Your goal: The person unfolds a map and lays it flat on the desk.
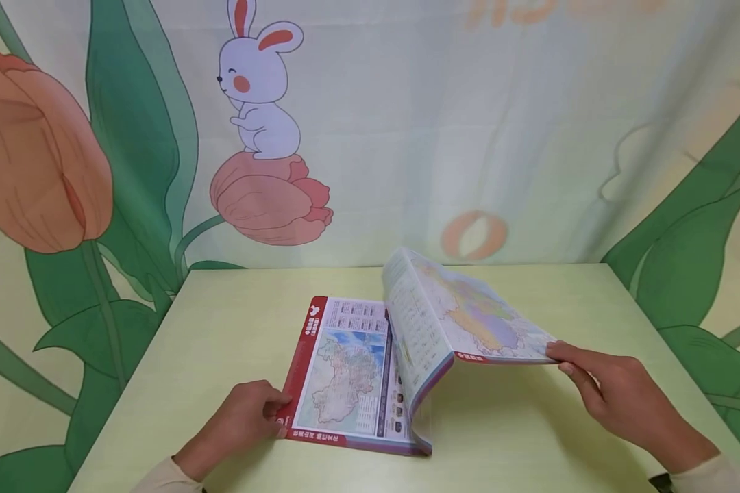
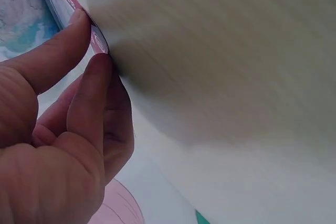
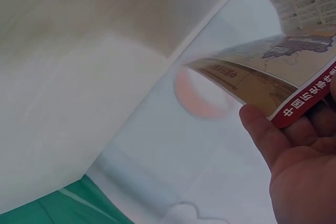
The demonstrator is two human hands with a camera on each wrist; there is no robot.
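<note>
Meanwhile left hand (image 1: 243,419) fingers pinch the atlas (image 1: 370,370) corner; right hand (image 1: 623,400) lifts its page.

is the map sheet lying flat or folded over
Partly folded over. The map sheet's left half lies flat on the table under the left hand; the right hand holds the right half lifted, arched.

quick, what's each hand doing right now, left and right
Left hand: pinches the map sheet's near-left corner on the table.
Right hand: holds the sheet's lifted right edge.
</note>
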